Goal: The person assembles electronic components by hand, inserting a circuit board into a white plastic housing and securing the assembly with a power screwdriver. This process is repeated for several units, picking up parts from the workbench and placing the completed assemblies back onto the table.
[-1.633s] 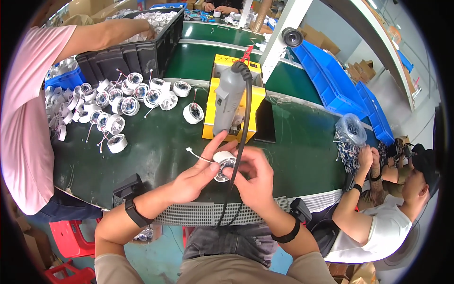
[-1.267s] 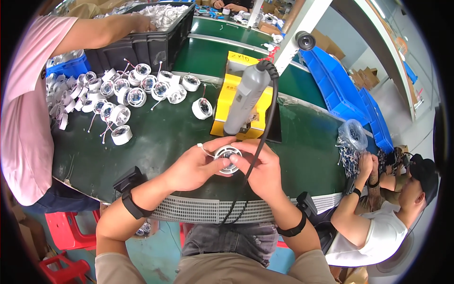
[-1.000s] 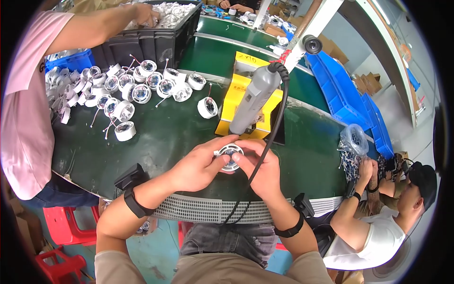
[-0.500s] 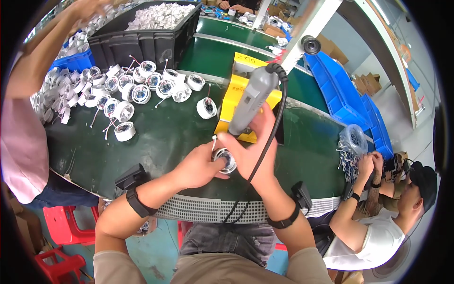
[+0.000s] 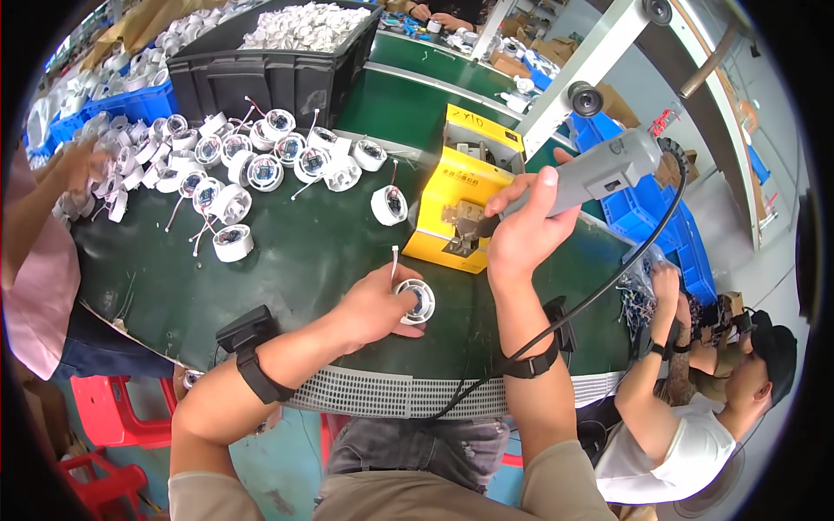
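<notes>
White housing (image 5: 422,305) and grey driver (image 5: 599,174), one per side

Left grip (image 5: 373,304) was curled round the housing's left side, thumb over its face; whether it rested on the table (image 5: 304,260) could not be told. The plugged lead (image 5: 395,260) stood up beside the fingers. Right grip (image 5: 532,227) was wrapped round the driver's lower body, nose slanting down-left by the metal bracket (image 5: 466,222) in the yellow box (image 5: 426,240); contact unclear.

Judgement: best practice was to square the nose with the bracket, hold the housing level, and keep lead and thumb off the driver's line.

Edges and room: the box wall hemmed in the nose. The cord (image 5: 638,252) crossed the right forearm and could have dragged. A lone housing (image 5: 389,206) stood just left of the box; the cluster (image 5: 265,172) lay farther left. Room remained between cluster and left grip; the perforated front strip (image 5: 347,392) lay nearer the body.
</notes>
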Motion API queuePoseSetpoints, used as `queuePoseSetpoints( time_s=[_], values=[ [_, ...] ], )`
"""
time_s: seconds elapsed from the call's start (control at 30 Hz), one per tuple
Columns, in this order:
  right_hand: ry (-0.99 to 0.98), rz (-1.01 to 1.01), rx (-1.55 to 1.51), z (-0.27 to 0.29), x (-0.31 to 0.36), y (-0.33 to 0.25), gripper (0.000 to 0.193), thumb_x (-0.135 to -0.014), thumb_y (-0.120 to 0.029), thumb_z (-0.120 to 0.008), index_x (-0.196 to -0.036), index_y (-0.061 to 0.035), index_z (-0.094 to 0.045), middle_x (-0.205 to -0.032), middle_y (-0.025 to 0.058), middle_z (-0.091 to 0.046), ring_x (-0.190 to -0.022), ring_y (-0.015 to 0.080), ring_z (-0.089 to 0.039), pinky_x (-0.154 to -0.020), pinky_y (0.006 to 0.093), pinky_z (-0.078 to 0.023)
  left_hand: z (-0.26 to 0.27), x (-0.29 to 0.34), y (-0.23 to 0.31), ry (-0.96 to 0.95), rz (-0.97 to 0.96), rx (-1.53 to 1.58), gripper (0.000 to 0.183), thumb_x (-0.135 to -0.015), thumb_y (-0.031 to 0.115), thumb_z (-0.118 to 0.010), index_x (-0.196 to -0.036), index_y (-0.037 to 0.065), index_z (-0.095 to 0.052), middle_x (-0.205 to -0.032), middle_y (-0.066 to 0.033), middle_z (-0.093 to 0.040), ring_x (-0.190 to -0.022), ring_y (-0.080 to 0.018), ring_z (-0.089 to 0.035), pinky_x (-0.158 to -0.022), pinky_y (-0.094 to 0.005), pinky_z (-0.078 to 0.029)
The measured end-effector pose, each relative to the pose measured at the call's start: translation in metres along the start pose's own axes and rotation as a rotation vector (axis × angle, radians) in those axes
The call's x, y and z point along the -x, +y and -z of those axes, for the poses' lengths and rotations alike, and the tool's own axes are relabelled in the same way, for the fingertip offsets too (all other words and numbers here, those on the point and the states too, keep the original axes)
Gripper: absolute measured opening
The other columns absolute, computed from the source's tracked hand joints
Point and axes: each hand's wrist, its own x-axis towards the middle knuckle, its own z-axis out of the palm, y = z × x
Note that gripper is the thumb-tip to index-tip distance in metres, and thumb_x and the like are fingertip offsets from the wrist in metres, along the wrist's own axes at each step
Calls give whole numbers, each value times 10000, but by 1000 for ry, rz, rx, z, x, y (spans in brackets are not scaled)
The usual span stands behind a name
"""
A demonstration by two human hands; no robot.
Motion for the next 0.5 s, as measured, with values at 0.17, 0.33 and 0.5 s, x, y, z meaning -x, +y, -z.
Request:
queuePoseSetpoints(
  time_s=[0.17, 0.33, 0.5],
  values=[
    [-16, -14, 15, -1, 2, 6, 343, -987, -223, -465, -1214, 27, -399, -570, 67, -474, -434, 146, -477, -411, 287, -409, 1, 0, 0, -7, 1, 3, 312, -934, 34, -491, -1221, -77, -440, -1044, -166, -592, -876, -251, -667, -767, -366, -610],
    [-21, -17, 43, -1, 3, 8, 311, -987, -216, -470, -1179, 20, -406, -571, 69, -478, -435, 146, -476, -412, 286, -409, 0, -1, -2, -1, 3, 15, 309, -928, 19, -484, -1221, -69, -445, -1049, -160, -593, -876, -250, -667, -768, -366, -609],
    [-79, -92, -15, 1, 11, 1, 315, -991, -220, -459, -1193, 14, -401, -595, 70, -481, -439, 146, -473, -416, 288, -414, 1, -2, -2, 23, 1, 29, 304, -922, 14, -483, -1215, -64, -455, -1045, -157, -593, -875, -254, -665, -769, -367, -609]
  ],
)
